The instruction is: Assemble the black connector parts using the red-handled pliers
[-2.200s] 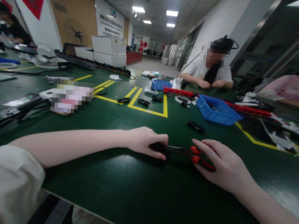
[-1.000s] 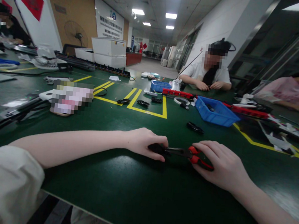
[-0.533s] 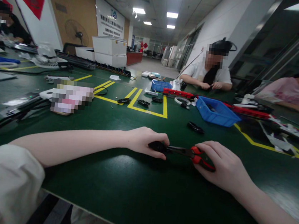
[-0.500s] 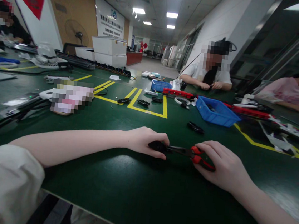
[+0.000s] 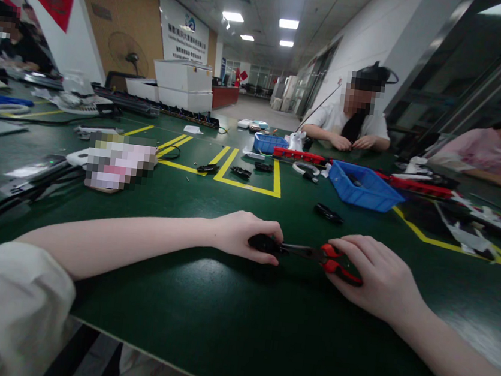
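My left hand (image 5: 249,236) is closed round a small black part (image 5: 264,243), whose exact kind I cannot make out. In my right hand (image 5: 371,274) are pliers with red handles (image 5: 331,262), gripped by the fingers and thumb. The long metal jaws (image 5: 300,251) of the pliers point left and meet the black part at its right end. Both hands are just above the green tabletop (image 5: 235,319), near its front edge. A similar-looking black piece (image 5: 328,213) lies on the table beyond the pliers.
Several small black pieces (image 5: 240,172) lie around the yellow tape marks. A blue bin (image 5: 363,189) stands to the right, a smaller blue bin (image 5: 270,142) farther back. At left are a phone (image 5: 120,164) and black cables (image 5: 17,204). A co-worker (image 5: 351,115) sits across the table.
Almost nothing differs: the pliers' red handles look slightly lower and further right, with both hands still holding the same things.
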Demonstrator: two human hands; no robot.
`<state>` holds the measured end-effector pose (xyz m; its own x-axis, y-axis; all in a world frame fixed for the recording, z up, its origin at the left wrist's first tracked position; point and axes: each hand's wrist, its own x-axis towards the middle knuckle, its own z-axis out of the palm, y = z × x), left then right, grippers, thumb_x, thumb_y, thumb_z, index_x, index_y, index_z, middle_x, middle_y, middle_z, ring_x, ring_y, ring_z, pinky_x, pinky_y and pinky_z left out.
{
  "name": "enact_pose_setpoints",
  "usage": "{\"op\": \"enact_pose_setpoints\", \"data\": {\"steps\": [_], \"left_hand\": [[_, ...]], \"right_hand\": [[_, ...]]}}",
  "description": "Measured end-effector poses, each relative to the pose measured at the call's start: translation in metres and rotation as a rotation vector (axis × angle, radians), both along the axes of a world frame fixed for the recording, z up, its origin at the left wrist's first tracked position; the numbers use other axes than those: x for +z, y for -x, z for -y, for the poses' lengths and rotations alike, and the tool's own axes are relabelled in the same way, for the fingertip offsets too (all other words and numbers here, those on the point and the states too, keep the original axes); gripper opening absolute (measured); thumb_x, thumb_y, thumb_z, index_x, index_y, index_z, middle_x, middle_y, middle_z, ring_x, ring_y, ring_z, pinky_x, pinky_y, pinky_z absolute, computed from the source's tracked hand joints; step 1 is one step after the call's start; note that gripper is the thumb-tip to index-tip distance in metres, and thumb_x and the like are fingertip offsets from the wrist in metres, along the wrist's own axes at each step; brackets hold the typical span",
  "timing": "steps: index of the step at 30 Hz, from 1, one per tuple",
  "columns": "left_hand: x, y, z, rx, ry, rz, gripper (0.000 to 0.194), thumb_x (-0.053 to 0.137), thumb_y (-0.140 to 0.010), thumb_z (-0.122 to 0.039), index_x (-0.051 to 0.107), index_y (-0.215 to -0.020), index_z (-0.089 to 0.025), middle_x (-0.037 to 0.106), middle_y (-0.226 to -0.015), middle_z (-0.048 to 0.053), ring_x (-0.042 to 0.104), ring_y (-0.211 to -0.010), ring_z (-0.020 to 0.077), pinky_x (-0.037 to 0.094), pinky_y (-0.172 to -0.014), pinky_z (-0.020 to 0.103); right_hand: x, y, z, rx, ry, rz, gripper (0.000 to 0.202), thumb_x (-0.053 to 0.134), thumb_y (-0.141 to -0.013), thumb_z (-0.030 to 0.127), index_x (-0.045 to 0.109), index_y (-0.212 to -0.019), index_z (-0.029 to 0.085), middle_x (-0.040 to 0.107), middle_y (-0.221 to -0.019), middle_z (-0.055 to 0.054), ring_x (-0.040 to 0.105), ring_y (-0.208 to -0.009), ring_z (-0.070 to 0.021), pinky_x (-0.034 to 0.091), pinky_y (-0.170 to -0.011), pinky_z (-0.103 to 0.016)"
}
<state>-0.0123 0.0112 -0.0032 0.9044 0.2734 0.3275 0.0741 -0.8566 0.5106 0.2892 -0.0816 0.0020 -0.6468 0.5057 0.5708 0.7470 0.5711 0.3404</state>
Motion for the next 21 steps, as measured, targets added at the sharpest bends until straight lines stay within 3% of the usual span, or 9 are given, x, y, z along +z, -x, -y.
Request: {"op": "enact_pose_setpoints", "data": {"steps": [6,16,21], "left_hand": [[0.0003,-0.0001,-0.0001,0.010,0.005,-0.013,0.033,0.071,-0.089,-0.043,0.060,-0.108,-0.018,0.071,-0.092,0.003,0.064,-0.073,0.0126,0.045,-0.064,0.021],[0.0003,-0.0012,0.0008,0.050,-0.040,-0.051,0.034,0.074,-0.087,-0.039,0.059,-0.110,-0.020,0.071,-0.099,0.003,0.066,-0.082,0.0148,0.046,-0.069,0.022],[0.0002,-0.0012,-0.0002,0.048,-0.044,-0.069,0.033,0.074,-0.086,-0.038,0.059,-0.110,-0.020,0.070,-0.100,0.003,0.067,-0.084,0.0157,0.047,-0.070,0.023]], "right_hand": [[-0.0013,-0.0018,0.0007,-0.013,0.063,-0.037,0.029,0.064,-0.085,0.029,0.064,-0.112,0.019,0.070,-0.099,-0.011,0.066,-0.082,-0.0258,0.055,-0.070,-0.038],[0.0009,0.0019,0.0001,-0.025,-0.033,0.036,0.030,0.061,-0.088,0.030,0.060,-0.113,0.016,0.070,-0.100,-0.014,0.067,-0.084,-0.0279,0.055,-0.070,-0.040],[-0.0011,0.0017,-0.0007,-0.001,0.047,-0.007,0.027,0.062,-0.087,0.030,0.060,-0.111,0.019,0.070,-0.099,-0.011,0.067,-0.082,-0.0247,0.056,-0.070,-0.037]]}}
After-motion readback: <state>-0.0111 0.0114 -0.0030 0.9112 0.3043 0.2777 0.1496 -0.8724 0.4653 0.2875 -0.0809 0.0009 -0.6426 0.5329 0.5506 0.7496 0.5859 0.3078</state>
